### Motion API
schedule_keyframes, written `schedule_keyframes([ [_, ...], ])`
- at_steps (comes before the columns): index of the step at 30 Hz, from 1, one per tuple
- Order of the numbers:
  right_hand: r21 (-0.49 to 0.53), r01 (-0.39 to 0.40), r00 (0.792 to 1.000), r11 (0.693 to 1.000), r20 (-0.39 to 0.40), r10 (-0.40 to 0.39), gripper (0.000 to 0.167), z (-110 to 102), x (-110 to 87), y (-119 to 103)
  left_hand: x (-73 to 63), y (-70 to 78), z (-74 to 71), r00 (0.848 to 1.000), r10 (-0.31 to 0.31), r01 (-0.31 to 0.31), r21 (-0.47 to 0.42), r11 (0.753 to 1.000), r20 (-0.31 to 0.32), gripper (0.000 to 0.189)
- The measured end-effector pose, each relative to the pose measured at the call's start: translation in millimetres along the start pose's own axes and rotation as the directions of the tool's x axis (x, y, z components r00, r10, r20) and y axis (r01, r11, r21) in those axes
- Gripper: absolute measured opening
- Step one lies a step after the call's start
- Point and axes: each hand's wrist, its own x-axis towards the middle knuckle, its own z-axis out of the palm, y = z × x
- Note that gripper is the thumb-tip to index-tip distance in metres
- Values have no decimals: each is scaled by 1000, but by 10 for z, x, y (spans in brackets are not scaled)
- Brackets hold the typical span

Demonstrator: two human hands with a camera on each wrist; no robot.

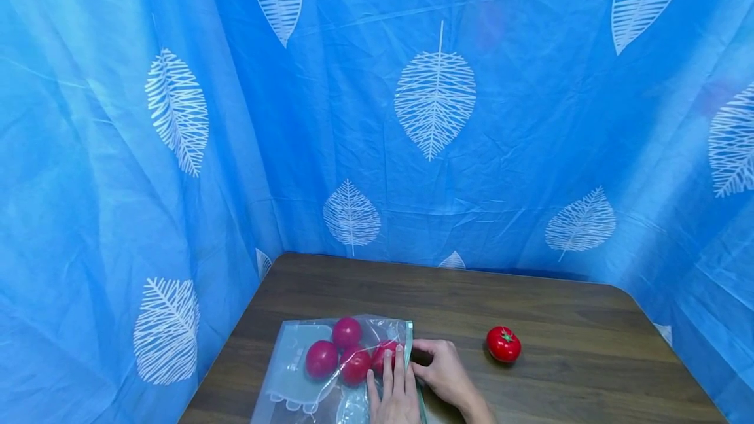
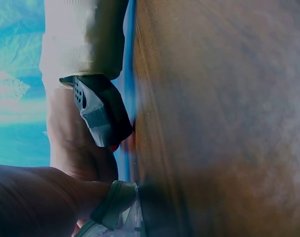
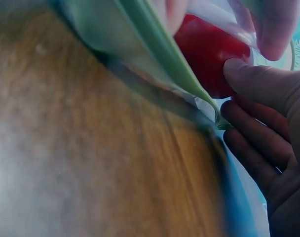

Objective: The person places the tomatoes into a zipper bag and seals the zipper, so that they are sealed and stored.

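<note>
My left hand (image 1: 396,398) lies palm down on a clear zip bag (image 1: 294,388), its straight fingers over the rightmost of several red tomatoes (image 1: 355,365) inside. At the bag's green zip strip (image 1: 409,352), my right hand (image 1: 444,371) meets the edge with thumb and forefinger spread apart. The right wrist view shows that thumb (image 3: 239,74) against the tomato (image 3: 209,54) in the bag mouth, the other fingers beside the strip's end. Part of the left hand (image 2: 36,202) shows by the strip in the left wrist view.
One more red tomato (image 1: 503,344) with a green stem sits on the brown wooden table (image 1: 565,345), right of the bag. Blue curtains (image 1: 377,110) with white leaf prints rise behind and at both sides. A wrist device (image 2: 101,109) is worn on the right arm.
</note>
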Motion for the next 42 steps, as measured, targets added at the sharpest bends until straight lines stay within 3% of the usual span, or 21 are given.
schedule_keyframes([
  [4,24,24,1000,999,-15,-23,27,29,11,-4,-20,13,70,994,6,1,64,998,-107,58],
  [9,32,24,1000,999,-14,-24,25,53,45,-8,-38,0,185,958,46,0,160,987,-284,54],
  [11,21,15,1000,1000,-6,-15,25,58,59,-9,-38,-8,183,954,56,-9,157,988,-296,56],
  [17,-1,18,1000,1000,4,-18,26,47,57,4,-27,-7,90,984,27,-15,71,997,-173,58],
  [22,11,-17,999,1000,29,17,28,-42,16,33,-14,4,75,998,-10,11,20,1000,-69,61],
  [27,58,-79,994,995,83,75,35,-161,-17,42,-18,3,117,992,-19,27,70,997,-122,51],
  [30,70,-106,988,992,116,98,40,-242,-44,43,-14,-12,114,992,-10,16,46,999,-129,50],
  [33,95,-133,982,987,145,118,42,-335,-75,39,10,-43,62,1000,-11,10,-64,998,-15,70],
  [35,111,-144,979,983,158,126,46,-398,-99,37,26,-68,28,997,-12,22,-136,990,72,87],
  [37,135,-147,978,980,167,124,48,-464,-125,27,26,-87,5,993,-9,28,-172,985,114,99],
  [39,137,-143,978,980,169,119,51,-535,-154,17,16,-96,1,995,-2,20,-174,984,104,102],
  [42,132,-145,979,981,165,123,53,-653,-203,-5,-9,-92,22,999,5,0,-156,988,33,94],
])
